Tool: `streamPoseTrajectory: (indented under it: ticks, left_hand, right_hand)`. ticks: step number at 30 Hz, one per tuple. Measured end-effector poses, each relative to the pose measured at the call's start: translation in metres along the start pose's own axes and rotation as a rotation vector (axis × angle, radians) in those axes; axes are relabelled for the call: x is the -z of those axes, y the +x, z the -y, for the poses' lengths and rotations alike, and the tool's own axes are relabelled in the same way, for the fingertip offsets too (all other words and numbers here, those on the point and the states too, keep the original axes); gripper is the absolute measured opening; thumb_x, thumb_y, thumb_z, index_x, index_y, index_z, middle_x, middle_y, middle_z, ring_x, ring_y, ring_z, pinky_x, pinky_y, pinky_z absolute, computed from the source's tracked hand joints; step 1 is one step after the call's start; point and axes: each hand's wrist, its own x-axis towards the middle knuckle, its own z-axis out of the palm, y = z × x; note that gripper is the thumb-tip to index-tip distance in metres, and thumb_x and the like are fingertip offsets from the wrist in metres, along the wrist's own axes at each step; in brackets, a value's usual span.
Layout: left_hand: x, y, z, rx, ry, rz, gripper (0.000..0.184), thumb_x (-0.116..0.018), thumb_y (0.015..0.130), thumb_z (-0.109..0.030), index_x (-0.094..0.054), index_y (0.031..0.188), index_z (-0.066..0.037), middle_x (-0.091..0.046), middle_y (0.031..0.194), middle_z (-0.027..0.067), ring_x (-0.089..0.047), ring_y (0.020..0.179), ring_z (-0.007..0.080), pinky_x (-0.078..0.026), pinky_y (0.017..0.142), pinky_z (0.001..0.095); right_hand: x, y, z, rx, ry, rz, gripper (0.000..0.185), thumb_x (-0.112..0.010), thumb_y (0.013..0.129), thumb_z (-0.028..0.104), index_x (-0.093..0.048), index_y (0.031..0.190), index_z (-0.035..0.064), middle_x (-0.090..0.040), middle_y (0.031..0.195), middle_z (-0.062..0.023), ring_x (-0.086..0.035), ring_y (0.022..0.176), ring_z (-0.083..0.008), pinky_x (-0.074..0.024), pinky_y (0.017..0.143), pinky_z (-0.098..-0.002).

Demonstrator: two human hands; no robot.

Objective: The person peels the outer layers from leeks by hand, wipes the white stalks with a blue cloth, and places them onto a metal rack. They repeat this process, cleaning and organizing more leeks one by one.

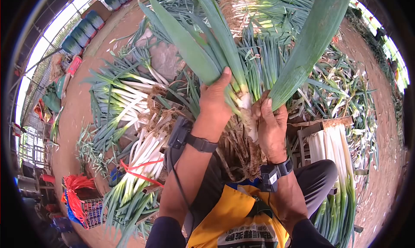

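Observation:
My left hand (pixel 216 96) is closed around a green onion (pixel 245 101), whose broad leaves fan upward above my fingers. Its pale base and dirty brown roots hang between my wrists. Close beside it, my right hand (pixel 272 124) pinches the lower end of one wide green leaf (pixel 309 49) that slants up to the right. Whether this leaf is still joined to the stalk is hidden by my fingers. Both wrists wear dark straps with small devices.
Loose green onions (pixel 129 101) lie in a pile at left, above a bundle with a red tie (pixel 142 175). Trimmed stalks (pixel 332 146) rest on a rack at right. Peeled leaf scraps (pixel 337 81) cover the ground beyond it. Red strips (pixel 77 194) hang over a wire basket (pixel 93 211).

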Motion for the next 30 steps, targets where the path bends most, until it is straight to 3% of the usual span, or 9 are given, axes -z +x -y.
streamPoseTrajectory:
  ticks: [2, 9, 13, 18, 21, 24, 27, 28, 30]
  left_hand:
    - [0.006, 0.006, -0.007, -0.013, 0.011, -0.004, 0.034, -0.072, 0.088, -0.005, -0.061, 0.12, -0.003, -0.066, 0.112, 0.0054, -0.062, 0.101, 0.0206, -0.05, 0.089, 0.036]
    - [0.029, 0.021, -0.018, -0.057, 0.077, 0.064, 0.035, -0.069, 0.088, -0.003, -0.06, 0.122, -0.002, -0.066, 0.114, 0.0073, -0.062, 0.102, 0.0221, -0.05, 0.091, 0.0369]
    - [0.025, 0.017, -0.023, -0.111, 0.104, 0.106, 0.038, -0.068, 0.089, -0.002, -0.057, 0.125, -0.001, -0.064, 0.115, 0.0083, -0.063, 0.102, 0.0243, -0.051, 0.092, 0.0391]
    - [0.028, 0.021, -0.041, -0.064, 0.017, 0.155, 0.038, -0.068, 0.091, -0.005, -0.055, 0.126, -0.001, -0.064, 0.115, 0.01, -0.063, 0.103, 0.0278, -0.053, 0.091, 0.0455]
    - [0.015, 0.011, -0.034, -0.121, 0.055, 0.148, 0.037, -0.067, 0.092, -0.006, -0.055, 0.127, -0.002, -0.064, 0.115, 0.0095, -0.063, 0.104, 0.027, -0.052, 0.092, 0.0455]
    - [0.013, 0.013, -0.035, -0.187, 0.048, 0.119, 0.037, -0.067, 0.092, -0.006, -0.055, 0.127, -0.002, -0.065, 0.115, 0.0086, -0.063, 0.104, 0.0264, -0.052, 0.093, 0.0441]
    - [0.028, 0.022, -0.046, -0.16, 0.032, 0.153, 0.035, -0.067, 0.091, -0.007, -0.056, 0.125, -0.002, -0.065, 0.115, 0.0082, -0.063, 0.104, 0.0252, -0.052, 0.094, 0.0424]
    - [0.032, 0.023, -0.049, -0.16, 0.006, 0.135, 0.035, -0.067, 0.091, -0.007, -0.056, 0.124, -0.002, -0.064, 0.115, 0.0086, -0.063, 0.104, 0.0252, -0.052, 0.094, 0.042]
    - [0.036, 0.026, -0.058, -0.158, -0.044, 0.111, 0.034, -0.067, 0.091, -0.007, -0.056, 0.123, -0.002, -0.064, 0.115, 0.0094, -0.063, 0.103, 0.0251, -0.053, 0.094, 0.0412]
  right_hand:
    - [0.004, -0.008, -0.01, -0.024, 0.072, -0.008, 0.018, -0.05, 0.104, 0.02, -0.049, 0.092, 0.0068, -0.039, 0.078, 0.0018, -0.037, 0.065, -0.0094, -0.0315, 0.061, -0.0268]
    - [0.045, -0.066, -0.037, -0.14, 0.084, 0.135, 0.017, -0.05, 0.103, 0.019, -0.05, 0.091, 0.0067, -0.038, 0.073, 0.0024, -0.036, 0.062, -0.008, -0.0286, 0.057, -0.0257]
    - [0.073, -0.1, -0.048, -0.334, -0.107, 0.017, 0.023, -0.055, 0.101, 0.023, -0.051, 0.086, 0.0058, -0.041, 0.065, 0.0035, -0.035, 0.056, -0.0068, -0.0265, 0.052, -0.0255]
    - [0.092, -0.116, -0.051, -0.331, -0.296, -0.119, 0.024, -0.068, 0.091, 0.018, -0.059, 0.104, 0.0005, -0.055, 0.077, 0.0024, -0.05, 0.069, -0.007, -0.0443, 0.062, -0.0258]
    - [0.066, -0.081, -0.025, -0.249, -0.505, 0.024, 0.024, -0.071, 0.088, 0.016, -0.061, 0.101, -0.0011, -0.058, 0.075, 0.0012, -0.052, 0.069, -0.0075, -0.0453, 0.061, -0.0273]
    - [0.065, -0.068, -0.039, -0.378, -0.75, 0.197, 0.02, -0.072, 0.087, 0.015, -0.064, 0.093, -0.0021, -0.06, 0.07, -0.0004, -0.053, 0.066, -0.0081, -0.0457, 0.06, -0.0282]
    - [0.067, -0.077, -0.059, -0.257, -0.559, 0.013, 0.015, -0.07, 0.087, 0.012, -0.067, 0.09, -0.0023, -0.06, 0.066, -0.0027, -0.053, 0.063, -0.0086, -0.0463, 0.059, -0.0295]
    - [0.07, -0.077, -0.054, -0.33, -0.545, 0.039, 0.011, -0.068, 0.087, 0.008, -0.069, 0.093, -0.0014, -0.062, 0.068, -0.0055, -0.054, 0.063, -0.0102, -0.0473, 0.059, -0.0301]
    - [0.089, -0.081, -0.067, -0.287, -0.743, 0.094, 0.013, -0.069, 0.086, 0.008, -0.07, 0.096, -0.0002, -0.064, 0.069, -0.0076, -0.057, 0.063, -0.0112, -0.0483, 0.06, -0.0305]
